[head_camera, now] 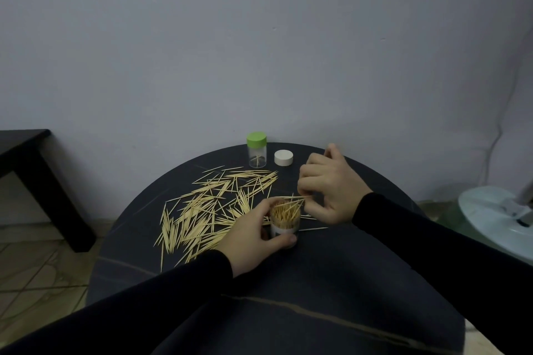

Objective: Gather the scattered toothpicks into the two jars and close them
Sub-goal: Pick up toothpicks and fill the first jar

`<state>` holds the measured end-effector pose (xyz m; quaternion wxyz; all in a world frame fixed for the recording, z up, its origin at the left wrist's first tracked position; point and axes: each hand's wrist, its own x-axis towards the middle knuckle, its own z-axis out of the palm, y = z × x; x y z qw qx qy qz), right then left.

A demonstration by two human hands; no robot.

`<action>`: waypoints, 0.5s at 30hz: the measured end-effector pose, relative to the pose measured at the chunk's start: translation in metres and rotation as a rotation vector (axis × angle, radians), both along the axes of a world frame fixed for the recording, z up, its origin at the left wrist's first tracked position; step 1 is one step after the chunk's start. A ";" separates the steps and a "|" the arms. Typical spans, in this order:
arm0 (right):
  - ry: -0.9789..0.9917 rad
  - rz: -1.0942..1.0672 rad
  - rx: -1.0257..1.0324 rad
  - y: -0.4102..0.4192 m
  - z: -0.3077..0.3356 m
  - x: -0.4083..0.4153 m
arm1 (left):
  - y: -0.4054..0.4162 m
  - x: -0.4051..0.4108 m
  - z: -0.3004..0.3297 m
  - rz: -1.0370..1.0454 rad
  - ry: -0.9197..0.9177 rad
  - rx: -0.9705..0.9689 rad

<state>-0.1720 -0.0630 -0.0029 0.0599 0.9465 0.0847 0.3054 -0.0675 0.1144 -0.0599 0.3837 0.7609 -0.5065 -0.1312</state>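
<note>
- Left hand grips the open jar, upright on the tabletop, toothpicks packed vertically inside.
- Right hand pinches a toothpick lying horizontally across that jar's mouth.
- Scattered toothpicks, too many to count, fan beyond the left hand.
- Two jars: the green-lidded jar stands beyond, one white lid beside it.

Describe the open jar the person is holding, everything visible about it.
The open jar is a small clear cylinder with a white band around its lower part, plastic by the look of it. It stands upright on the dark round table, lidless and packed with upright toothpicks. The left hand grips its side, thumb in front near the base. The right hand pinches a few toothpicks lying across its mouth. Scattered toothpicks lie to its left.
</note>
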 end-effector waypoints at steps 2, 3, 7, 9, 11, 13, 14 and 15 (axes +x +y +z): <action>0.027 0.011 -0.046 0.001 0.003 0.000 | 0.000 0.000 0.001 0.001 -0.001 0.002; 0.045 0.019 -0.060 0.001 0.004 -0.001 | 0.000 0.000 0.000 0.001 -0.003 0.002; 0.111 0.010 -0.136 0.001 0.005 0.001 | 0.000 0.000 0.001 -0.003 -0.013 0.011; 0.126 -0.012 -0.175 0.003 0.004 0.004 | 0.000 0.000 0.001 -0.005 -0.012 0.010; 0.118 -0.024 -0.208 0.008 0.005 0.007 | 0.000 -0.001 0.002 -0.004 -0.008 0.012; 0.097 -0.043 -0.231 0.015 0.008 0.011 | -0.001 -0.001 0.002 0.000 -0.009 0.012; 0.093 -0.059 -0.242 0.018 0.009 0.013 | -0.001 -0.001 0.002 0.001 -0.011 0.009; 0.095 -0.078 -0.250 0.020 0.008 0.015 | -0.001 -0.001 0.002 0.001 -0.015 0.008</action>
